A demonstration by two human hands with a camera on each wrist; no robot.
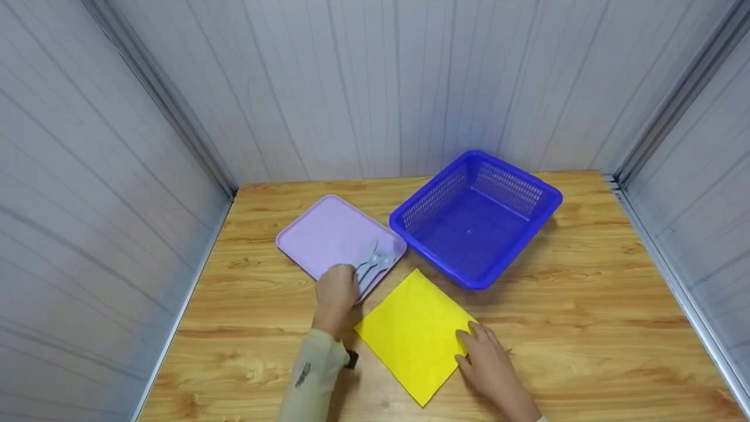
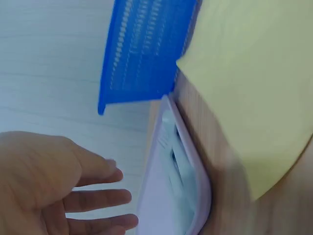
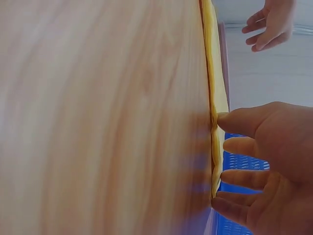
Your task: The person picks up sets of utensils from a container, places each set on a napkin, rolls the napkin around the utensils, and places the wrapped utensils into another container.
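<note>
My left hand point(image 1: 338, 293) hovers over the near edge of a pink tray point(image 1: 328, 231); its fingers point(image 2: 100, 200) are loosely bent and hold nothing. Grey-blue cutlery lies together along the tray's right side, a fork point(image 1: 371, 264) among the pieces. In the left wrist view the cutlery point(image 2: 177, 171) rests inside the tray's rim, apart from the fingers. A folded yellow cloth point(image 1: 416, 334) lies flat on the table, in front of the tray. My right hand point(image 1: 487, 360) rests at its right edge, with spread fingertips point(image 3: 226, 177) touching the layered fold.
A blue plastic basket point(image 1: 469, 231) with perforated sides stands behind the cloth, its corner close to the tray. The wooden table point(image 1: 592, 328) is enclosed by pale panel walls point(image 1: 363, 88) at the back and both sides.
</note>
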